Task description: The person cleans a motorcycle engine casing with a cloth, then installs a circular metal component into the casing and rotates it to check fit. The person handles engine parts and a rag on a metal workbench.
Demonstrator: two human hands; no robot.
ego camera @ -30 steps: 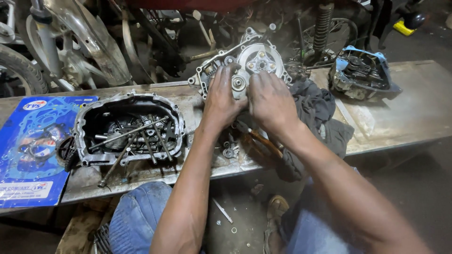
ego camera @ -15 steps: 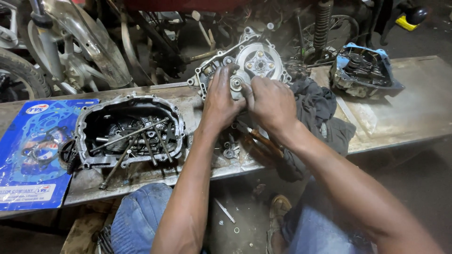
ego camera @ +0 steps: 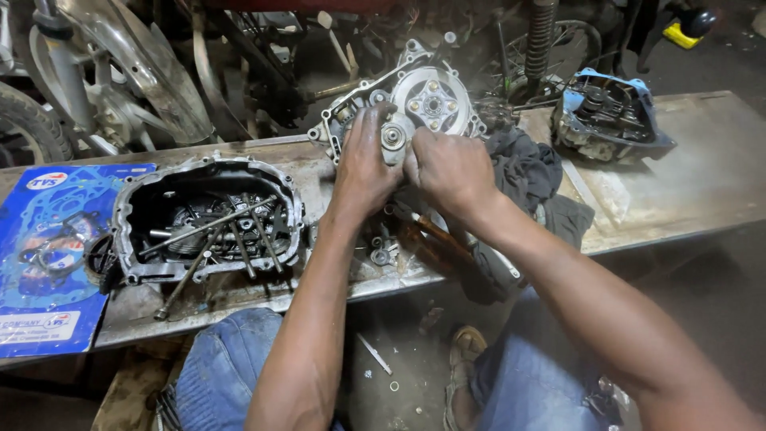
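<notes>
Since the earlier frame the right hand (ego camera: 451, 169) has drawn back off the round clutch plate (ego camera: 433, 104) and balled into a fist just beside the small gear (ego camera: 392, 137); the left hand (ego camera: 365, 160) lies with fingers curled against the engine case (ego camera: 399, 112), which stands on the metal bench (ego camera: 702, 183) beside a dark rag (ego camera: 523, 168); an open cover full of bolts (ego camera: 207, 219) lies to the left.

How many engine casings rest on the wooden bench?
3: open grey metal casing at left holding loose bolts, round-plated casing under both hands at centre, blue-edged casing at right. Others may be hidden.
</notes>
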